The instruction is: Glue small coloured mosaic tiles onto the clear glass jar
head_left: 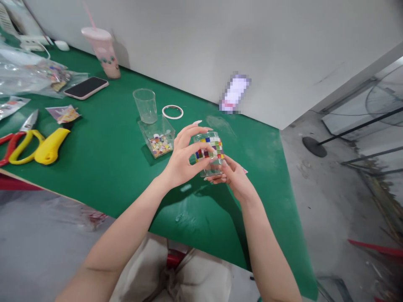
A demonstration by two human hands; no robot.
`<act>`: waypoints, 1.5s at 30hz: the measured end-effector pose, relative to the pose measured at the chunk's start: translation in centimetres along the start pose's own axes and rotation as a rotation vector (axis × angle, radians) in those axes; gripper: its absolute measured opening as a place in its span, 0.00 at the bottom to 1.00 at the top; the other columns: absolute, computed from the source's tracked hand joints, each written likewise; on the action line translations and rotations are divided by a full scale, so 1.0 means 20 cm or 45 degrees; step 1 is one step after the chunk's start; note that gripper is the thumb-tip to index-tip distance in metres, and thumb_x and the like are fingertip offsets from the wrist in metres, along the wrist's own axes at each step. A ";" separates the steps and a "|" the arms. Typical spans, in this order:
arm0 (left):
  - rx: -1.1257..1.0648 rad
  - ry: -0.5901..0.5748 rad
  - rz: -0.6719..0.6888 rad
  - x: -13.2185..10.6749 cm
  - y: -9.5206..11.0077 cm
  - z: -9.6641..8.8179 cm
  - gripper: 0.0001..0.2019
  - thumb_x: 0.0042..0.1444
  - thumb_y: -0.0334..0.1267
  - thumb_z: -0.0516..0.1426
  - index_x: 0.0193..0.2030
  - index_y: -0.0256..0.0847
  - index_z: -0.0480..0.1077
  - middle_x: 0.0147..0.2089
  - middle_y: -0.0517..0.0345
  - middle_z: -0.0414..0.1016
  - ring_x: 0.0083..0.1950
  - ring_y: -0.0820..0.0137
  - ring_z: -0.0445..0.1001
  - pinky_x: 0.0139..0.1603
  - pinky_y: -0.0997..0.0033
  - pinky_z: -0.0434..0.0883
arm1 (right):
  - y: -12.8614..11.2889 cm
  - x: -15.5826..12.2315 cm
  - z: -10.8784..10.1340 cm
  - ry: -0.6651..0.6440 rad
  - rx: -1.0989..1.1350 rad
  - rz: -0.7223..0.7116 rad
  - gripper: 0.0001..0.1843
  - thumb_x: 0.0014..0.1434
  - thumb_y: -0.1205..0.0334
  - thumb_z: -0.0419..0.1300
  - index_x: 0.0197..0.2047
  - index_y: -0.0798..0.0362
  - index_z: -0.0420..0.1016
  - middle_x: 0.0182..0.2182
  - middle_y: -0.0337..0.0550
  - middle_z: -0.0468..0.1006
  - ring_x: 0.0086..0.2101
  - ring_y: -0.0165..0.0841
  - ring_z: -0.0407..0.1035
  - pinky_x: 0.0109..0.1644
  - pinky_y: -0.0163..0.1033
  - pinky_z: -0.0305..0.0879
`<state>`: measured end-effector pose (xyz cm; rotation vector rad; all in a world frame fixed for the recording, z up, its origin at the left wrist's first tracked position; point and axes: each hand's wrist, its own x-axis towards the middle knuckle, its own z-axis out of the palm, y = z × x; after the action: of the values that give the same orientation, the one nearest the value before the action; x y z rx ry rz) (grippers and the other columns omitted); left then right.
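Observation:
A clear glass [216,142] with rows of coloured mosaic tiles around its side is held up over the green table. My right hand [234,174] grips it low on the right, fingers curled under the base. In front of its left side is my left hand [185,157], thumb and index fingertips close together at the tiled rows, the other fingers raised near the rim. Whatever small thing may be in that pinch is hidden. To the left, a clear square container [157,140] holds loose coloured tiles. An upright clear plastic cup [145,105] stands just behind it.
A white ring [172,112] lies behind the container. On the left are yellow-and-red-handled scissors [27,138], a yellow-handled tool [52,147], a phone [86,88], a pink drink cup [103,52] and plastic bags [28,71]. A blurred-out phone-like screen [235,93] leans against the wall.

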<state>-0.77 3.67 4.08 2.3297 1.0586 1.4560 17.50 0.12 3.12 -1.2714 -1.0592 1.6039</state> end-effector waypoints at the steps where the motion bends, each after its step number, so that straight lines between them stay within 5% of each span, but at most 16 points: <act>1: -0.001 0.000 -0.002 0.00 0.00 0.00 0.04 0.54 0.37 0.60 0.38 0.47 0.72 0.58 0.56 0.68 0.66 0.57 0.60 0.65 0.47 0.59 | 0.00 0.00 0.00 0.001 0.000 0.000 0.43 0.50 0.41 0.65 0.63 0.52 0.59 0.39 0.49 0.82 0.29 0.35 0.79 0.29 0.34 0.73; 17: -0.024 0.039 0.045 -0.01 0.01 0.01 0.06 0.53 0.34 0.61 0.38 0.47 0.71 0.58 0.55 0.68 0.65 0.59 0.61 0.65 0.49 0.60 | 0.00 0.00 0.00 0.029 -0.005 -0.029 0.45 0.48 0.41 0.66 0.63 0.54 0.60 0.38 0.50 0.82 0.28 0.34 0.79 0.30 0.34 0.74; 27: -0.087 0.012 -0.095 -0.02 0.04 0.02 0.10 0.52 0.40 0.62 0.41 0.47 0.69 0.59 0.54 0.67 0.64 0.57 0.61 0.64 0.49 0.60 | 0.02 0.01 0.00 0.049 -0.040 -0.021 0.49 0.48 0.41 0.67 0.66 0.53 0.55 0.37 0.49 0.83 0.28 0.37 0.79 0.30 0.38 0.75; 34: -0.325 0.057 -0.354 -0.05 -0.03 0.07 0.27 0.60 0.48 0.54 0.64 0.51 0.52 0.70 0.48 0.51 0.71 0.57 0.49 0.66 0.50 0.59 | 0.01 0.00 0.01 0.087 -0.038 -0.074 0.50 0.48 0.42 0.67 0.67 0.54 0.53 0.39 0.51 0.82 0.28 0.36 0.78 0.30 0.37 0.75; 38: -0.489 -0.022 -0.376 -0.08 -0.07 0.14 0.38 0.59 0.52 0.54 0.69 0.57 0.36 0.74 0.49 0.40 0.70 0.56 0.54 0.61 0.53 0.66 | 0.03 0.01 0.03 0.097 -0.034 -0.089 0.50 0.48 0.42 0.67 0.67 0.53 0.52 0.39 0.51 0.83 0.28 0.37 0.79 0.31 0.39 0.75; 45: -0.562 -0.068 -0.423 -0.09 -0.09 0.15 0.40 0.58 0.50 0.56 0.70 0.56 0.37 0.74 0.48 0.39 0.71 0.55 0.51 0.63 0.52 0.64 | 0.03 0.01 0.05 0.100 -0.014 -0.076 0.52 0.48 0.42 0.67 0.68 0.54 0.50 0.40 0.53 0.82 0.28 0.38 0.79 0.31 0.39 0.75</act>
<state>0.46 4.25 0.41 1.7817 0.9387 1.3282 16.53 0.01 2.73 -1.2875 -1.0486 1.4935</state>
